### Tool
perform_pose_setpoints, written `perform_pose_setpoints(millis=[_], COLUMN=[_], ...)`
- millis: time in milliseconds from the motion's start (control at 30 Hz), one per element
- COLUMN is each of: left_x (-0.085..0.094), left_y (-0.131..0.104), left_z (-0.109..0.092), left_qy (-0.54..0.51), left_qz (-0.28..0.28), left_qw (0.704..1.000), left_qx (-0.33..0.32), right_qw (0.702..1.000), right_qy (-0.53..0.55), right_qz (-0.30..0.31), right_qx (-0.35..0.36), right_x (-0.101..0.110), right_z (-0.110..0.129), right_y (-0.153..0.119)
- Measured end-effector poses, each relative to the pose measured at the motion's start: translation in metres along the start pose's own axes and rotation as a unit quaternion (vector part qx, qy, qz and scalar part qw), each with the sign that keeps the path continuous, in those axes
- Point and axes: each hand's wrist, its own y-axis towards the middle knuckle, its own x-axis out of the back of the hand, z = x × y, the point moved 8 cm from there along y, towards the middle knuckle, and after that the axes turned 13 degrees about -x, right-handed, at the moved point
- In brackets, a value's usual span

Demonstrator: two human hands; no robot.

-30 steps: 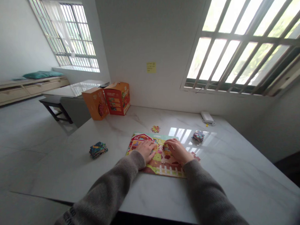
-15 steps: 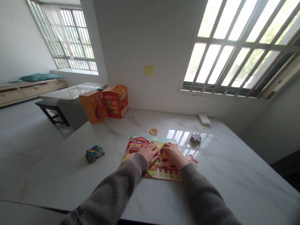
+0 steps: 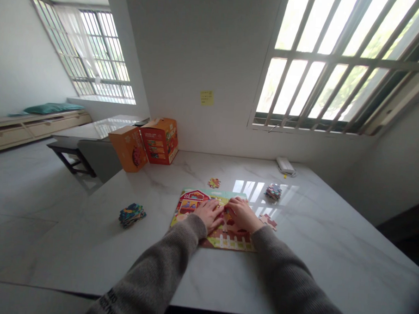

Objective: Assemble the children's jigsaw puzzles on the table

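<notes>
A colourful farm puzzle [image 3: 194, 196] with a red barn and a white fence lies flat on the white marbled table. Across its middle rests my left hand [image 3: 209, 214], fingers spread on the picture. My right hand [image 3: 241, 214] is beside it on the right half, its fingers bent and closed at the surface; whatever is under the fingertips is hidden. Just past the right edge lies a pinkish-brown puzzle piece [image 3: 269, 221]. A yellow and red piece [image 3: 214, 182] sits beyond the far edge.
To the left is a stack of blue-green pieces [image 3: 132, 214], and another stack [image 3: 273, 192] stands at the right. Two orange boxes [image 3: 128, 149] [image 3: 160, 140] stand at the back left. A white device [image 3: 286, 167] lies near the wall.
My right hand's fingertips have shifted very slightly at the puzzle's middle. My left hand stays in nearly the same place.
</notes>
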Motion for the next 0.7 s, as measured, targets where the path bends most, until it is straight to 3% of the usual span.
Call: perform_pose_setpoints(millis=[200, 300, 533, 700], left_x=[0.032, 0.044, 0.054, 0.056], left_y=[-0.017, -0.032, -0.055, -0.059], left_z=[0.033, 0.050, 0.083, 0.093], left_qy=[-0.041, -0.057, -0.062, -0.079], left_qz=[-0.115, -0.131, -0.147, -0.153], left_qw=[0.990, 0.987, 0.978, 0.971], left_qx=[0.069, 0.078, 0.133, 0.167], right_qw=[1.000, 1.000, 0.999, 0.996], right_qy=[0.013, 0.018, 0.020, -0.001], right_qz=[-0.013, -0.001, 0.008, 0.004], right_qx=[-0.002, -0.012, -0.045, -0.090], right_x=[0.002, 0.004, 0.006, -0.012], right_z=[0.001, -0.002, -0.008, -0.015], right_y=[0.001, 0.010, 0.069, 0.108])
